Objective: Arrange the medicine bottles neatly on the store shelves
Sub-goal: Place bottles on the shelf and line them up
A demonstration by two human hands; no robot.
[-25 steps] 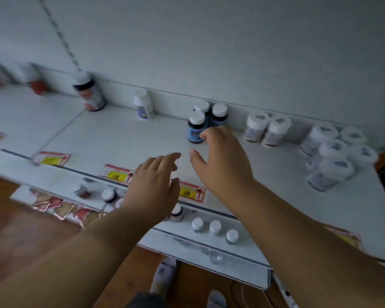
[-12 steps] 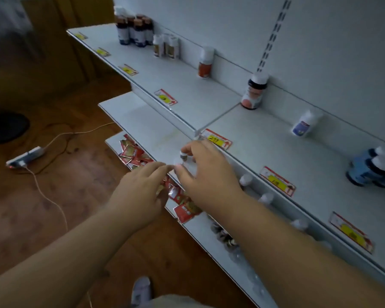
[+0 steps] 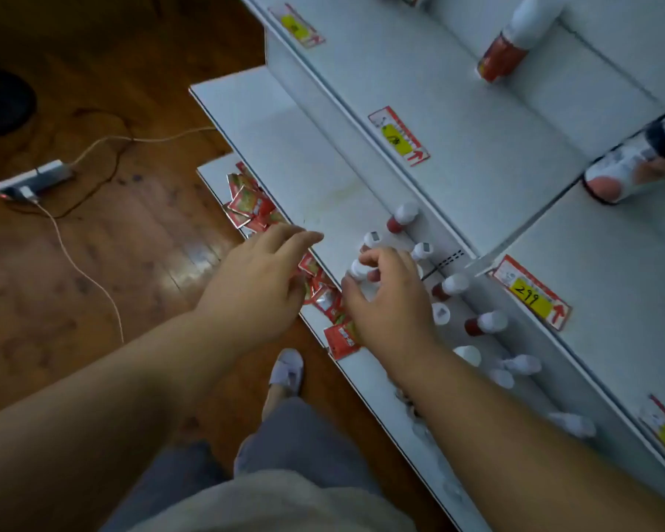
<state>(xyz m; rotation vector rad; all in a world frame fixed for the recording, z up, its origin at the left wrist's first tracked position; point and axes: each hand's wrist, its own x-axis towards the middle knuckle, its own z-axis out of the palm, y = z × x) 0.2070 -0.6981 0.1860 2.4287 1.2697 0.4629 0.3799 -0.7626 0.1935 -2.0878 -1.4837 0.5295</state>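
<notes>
Lowered from the upper shelf, the right hand (image 3: 390,301) is being curled, apparently pinching a small white-capped bottle (image 3: 358,269) on the middle shelf (image 3: 304,163), while the left hand (image 3: 260,280) is being held open, empty.

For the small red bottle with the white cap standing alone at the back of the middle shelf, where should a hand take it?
Take the small red bottle with the white cap by its cap, from above and from the open front. It stands upright close to the middle shelf's back wall, so the back is blocked, while its top and front are clear.
</notes>
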